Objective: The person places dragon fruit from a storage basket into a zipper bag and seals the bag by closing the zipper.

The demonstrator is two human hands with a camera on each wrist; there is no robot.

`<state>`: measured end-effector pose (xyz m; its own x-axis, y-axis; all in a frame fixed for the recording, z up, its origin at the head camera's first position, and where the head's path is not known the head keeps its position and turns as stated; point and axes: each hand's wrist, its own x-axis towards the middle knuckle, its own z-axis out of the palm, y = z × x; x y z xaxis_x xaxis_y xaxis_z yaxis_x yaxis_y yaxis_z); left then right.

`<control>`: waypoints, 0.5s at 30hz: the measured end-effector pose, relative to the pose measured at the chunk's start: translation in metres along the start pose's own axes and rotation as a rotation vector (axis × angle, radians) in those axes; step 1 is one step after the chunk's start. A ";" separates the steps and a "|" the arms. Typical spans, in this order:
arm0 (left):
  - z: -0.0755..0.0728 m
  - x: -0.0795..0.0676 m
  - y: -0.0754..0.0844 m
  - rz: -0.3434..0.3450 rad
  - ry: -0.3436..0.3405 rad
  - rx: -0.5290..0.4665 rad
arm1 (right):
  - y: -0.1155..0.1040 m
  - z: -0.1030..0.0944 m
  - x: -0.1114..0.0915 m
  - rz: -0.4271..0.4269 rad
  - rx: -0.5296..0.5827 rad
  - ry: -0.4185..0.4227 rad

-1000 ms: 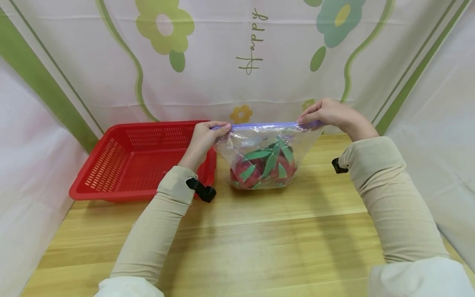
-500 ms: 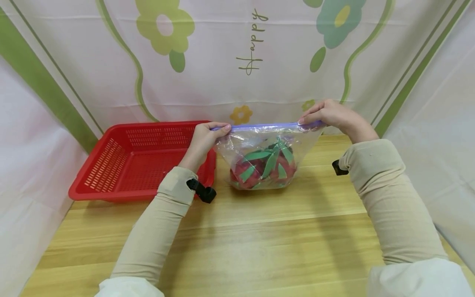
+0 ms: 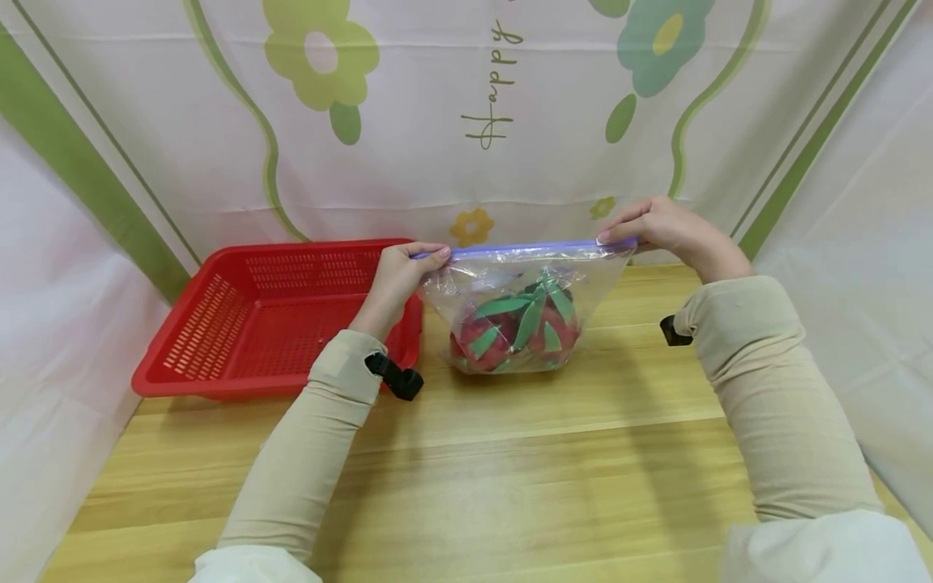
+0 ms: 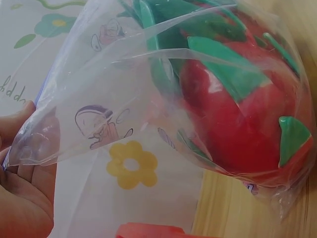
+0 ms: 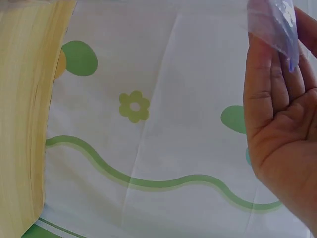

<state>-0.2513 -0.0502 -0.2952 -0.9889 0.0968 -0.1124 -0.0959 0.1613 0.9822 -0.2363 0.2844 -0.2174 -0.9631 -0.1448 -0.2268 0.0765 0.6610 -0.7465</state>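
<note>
A clear zip bag (image 3: 503, 279) with a purple zip strip stands upright on the wooden table, its top stretched taut between both hands. Inside lie red dragon fruits (image 4: 230, 111) with green pointed scales, shiny like plastic. My left hand (image 3: 397, 275) pinches the left end of the strip between thumb and fingers; the left wrist view shows that corner in the hand (image 4: 27, 193). At the right end, my right hand (image 3: 670, 229) pinches the strip near the corner, and the bag's corner overlaps its fingers in the right wrist view.
A red plastic basket (image 3: 273, 387) with perforated sides stands left of the bag, partly behind the left forearm. White cloth (image 3: 554, 162) printed with flowers and lettering rises behind the wooden table (image 3: 496, 486), with white cloth at both sides too.
My right hand has slid a little to the right along the zip strip, towards the corner. The left hand keeps its pinch, and the bag stays where it was.
</note>
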 end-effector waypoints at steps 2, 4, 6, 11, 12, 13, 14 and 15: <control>0.000 0.000 0.000 -0.003 0.000 0.003 | 0.002 -0.002 -0.001 0.002 0.010 0.002; -0.001 0.000 -0.001 -0.004 0.000 0.005 | 0.004 -0.003 -0.002 0.007 0.017 0.004; -0.001 0.000 -0.002 -0.006 0.000 0.008 | 0.007 -0.005 -0.003 0.003 0.031 -0.001; 0.000 0.002 -0.003 -0.018 0.003 0.016 | 0.013 -0.007 -0.004 0.010 0.080 -0.010; 0.000 0.002 -0.003 -0.020 0.006 0.017 | 0.015 -0.007 -0.004 0.012 0.089 -0.009; 0.001 0.002 -0.004 -0.021 0.008 0.016 | 0.016 -0.006 -0.003 0.014 0.093 -0.006; 0.002 0.002 -0.004 -0.024 0.011 0.014 | 0.017 -0.006 -0.003 0.015 0.099 -0.004; 0.002 0.001 -0.004 -0.026 0.013 0.010 | 0.018 -0.005 -0.002 0.015 0.100 -0.002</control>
<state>-0.2519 -0.0483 -0.2997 -0.9874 0.0801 -0.1362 -0.1207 0.1735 0.9774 -0.2338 0.3004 -0.2275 -0.9612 -0.1369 -0.2394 0.1163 0.5860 -0.8020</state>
